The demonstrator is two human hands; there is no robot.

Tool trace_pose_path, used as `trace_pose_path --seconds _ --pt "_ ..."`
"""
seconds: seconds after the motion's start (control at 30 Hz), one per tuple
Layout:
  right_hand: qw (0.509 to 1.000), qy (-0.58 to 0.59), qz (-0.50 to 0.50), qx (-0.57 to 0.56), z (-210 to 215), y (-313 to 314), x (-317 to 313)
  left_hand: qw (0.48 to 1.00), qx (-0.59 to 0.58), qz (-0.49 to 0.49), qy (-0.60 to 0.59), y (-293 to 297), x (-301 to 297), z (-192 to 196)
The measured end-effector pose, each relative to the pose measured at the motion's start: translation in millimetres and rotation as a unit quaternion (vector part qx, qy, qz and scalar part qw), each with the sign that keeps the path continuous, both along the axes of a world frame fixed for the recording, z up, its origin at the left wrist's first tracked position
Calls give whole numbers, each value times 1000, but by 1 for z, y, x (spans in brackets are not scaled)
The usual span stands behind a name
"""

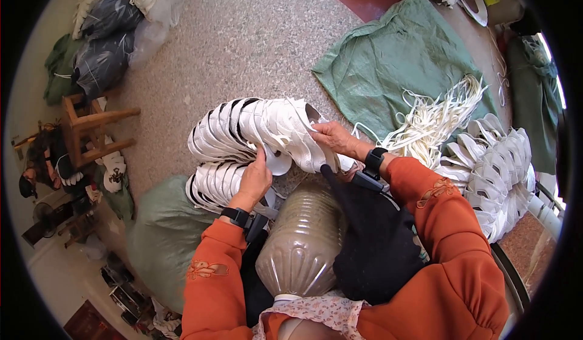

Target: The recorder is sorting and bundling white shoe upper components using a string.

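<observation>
A long curved stack of white shoe uppers (243, 124), nested one in another with dark gaps between, lies in front of me. My right hand (334, 138) grips the edge of the upper at the stack's right end, thumb on top. My left hand (256, 179) is closed at the stack's near side, thumb pointing up, pinching an upper's edge; its other fingers are partly hidden. Beneath the left wrist lies a second row of white uppers (215, 185). A large clear plastic jug (303, 236) with grey-brown contents rests between my legs, close below both hands.
To the right, a heap of white shoelaces (431, 121) lies on a green woven sack (395, 54), beside another bunch of white uppers (501, 170). A full green sack (161, 236) sits at my left. A wooden stool (91, 130) and dark bags (106, 54) stand farther left.
</observation>
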State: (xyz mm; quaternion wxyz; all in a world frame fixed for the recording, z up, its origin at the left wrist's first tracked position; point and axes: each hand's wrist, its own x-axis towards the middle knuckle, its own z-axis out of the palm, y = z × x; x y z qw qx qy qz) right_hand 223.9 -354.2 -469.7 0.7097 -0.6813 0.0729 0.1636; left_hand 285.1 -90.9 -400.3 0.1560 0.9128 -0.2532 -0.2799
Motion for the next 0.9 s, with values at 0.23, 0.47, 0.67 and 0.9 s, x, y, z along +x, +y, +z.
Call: trace_pose_path --seconds 0.23,0.47,0.67,0.9 --pt "991 75 -56 92 11 -4 -5 988 -56 -29 -140 -81 37 69" --pt "976 120 -92 159 23 -12 0 965 -105 -157 -182 -116 63 31" --pt "980 108 -82 143 24 -14 -8 978 -54 -151 -135 -93 62 49" --pt "935 212 -98 265 28 -24 -7 978 -113 -82 -156 -65 38 43"
